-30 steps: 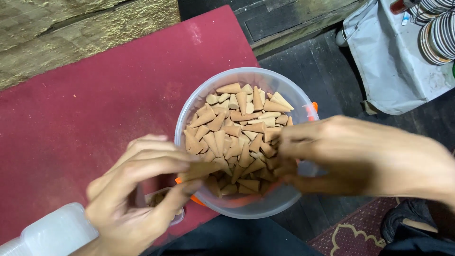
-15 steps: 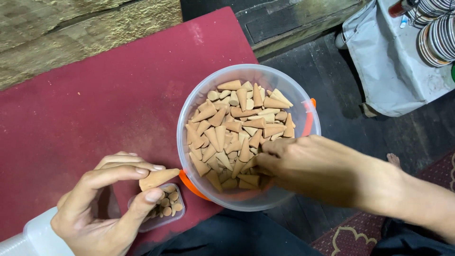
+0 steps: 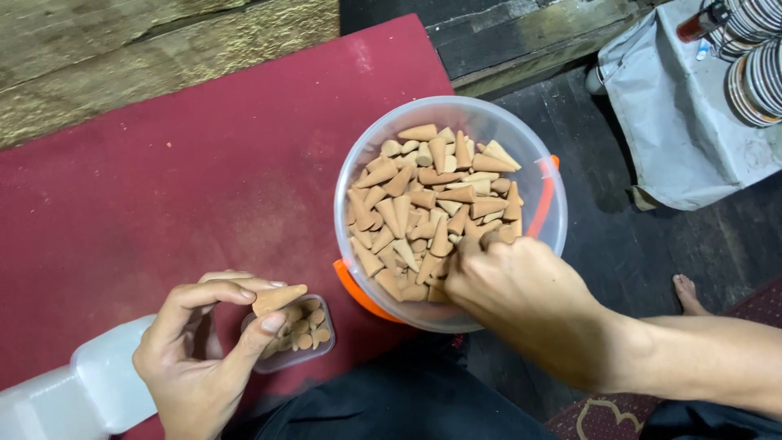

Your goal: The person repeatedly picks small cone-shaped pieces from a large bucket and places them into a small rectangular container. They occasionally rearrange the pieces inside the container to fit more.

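Observation:
A clear plastic bucket (image 3: 383, 138) with an orange handle stands at the edge of a dark red mat (image 3: 163, 187), filled with several tan cones (image 3: 423, 195). My right hand (image 3: 513, 285) reaches into the bucket's near side, its fingers closed among the cones. My left hand (image 3: 195, 350) pinches one tan cone (image 3: 278, 298) between thumb and fingers, just above a small clear container (image 3: 319, 352) that holds several cones standing on end.
A white plastic object (image 3: 73, 399) lies under my left wrist. Rough wooden planks (image 3: 122, 57) border the mat at the back. A grey sheet (image 3: 684, 122) and stacked round discs (image 3: 757, 73) lie at the upper right. A bare foot (image 3: 691, 293) rests on the dark floor.
My left hand has carried one cone from the bucket leftward to the small container. My right hand has dipped deeper into the bucket's cones.

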